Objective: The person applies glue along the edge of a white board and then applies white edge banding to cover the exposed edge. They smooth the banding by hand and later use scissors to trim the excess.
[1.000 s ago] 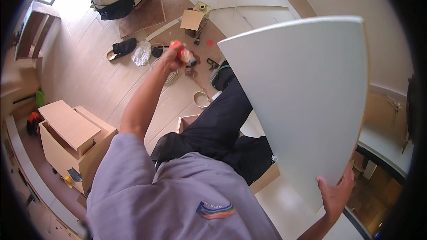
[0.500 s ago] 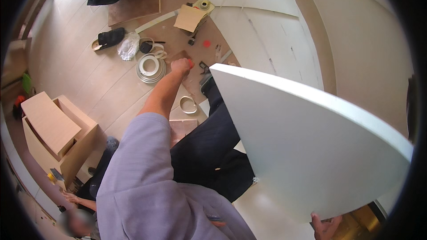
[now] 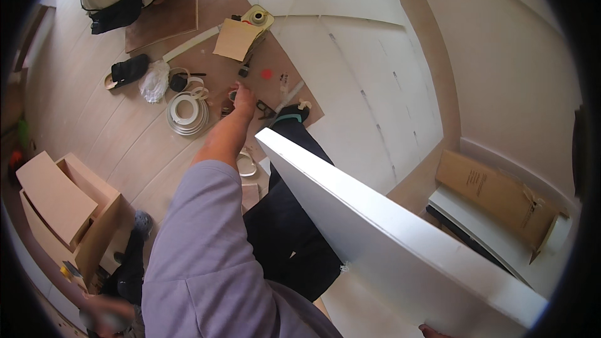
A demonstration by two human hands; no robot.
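Note:
My left hand (image 3: 243,98) reaches down to the brown sheet (image 3: 210,66) on the floor. Its fingers are curled around something I cannot make out; a small dark round part (image 3: 233,96) shows beside them. At the lower edge of the picture a bit of my right hand (image 3: 432,332) presses against a large white panel (image 3: 350,238), and the rest of that hand is hidden. The panel stands tilted on its edge against my dark-trousered leg (image 3: 285,213), its thick white edge uppermost. Beside my left hand lies a black clamp-like tool (image 3: 265,110).
Rolls of white edging strip (image 3: 186,116), a plastic bag (image 3: 154,81) and a black shoe (image 3: 129,71) lie left. A tan board piece (image 3: 234,39) rests beyond. White sheets (image 3: 350,69) cover the floor ahead. A cardboard box (image 3: 494,194) is right; wooden drawers (image 3: 56,200), left. Two other people crouch nearby.
My view has shifted. The panel has tilted so more of its edge and less of its face shows, revealing the cardboard box. My left hand has moved slightly right over the brown sheet.

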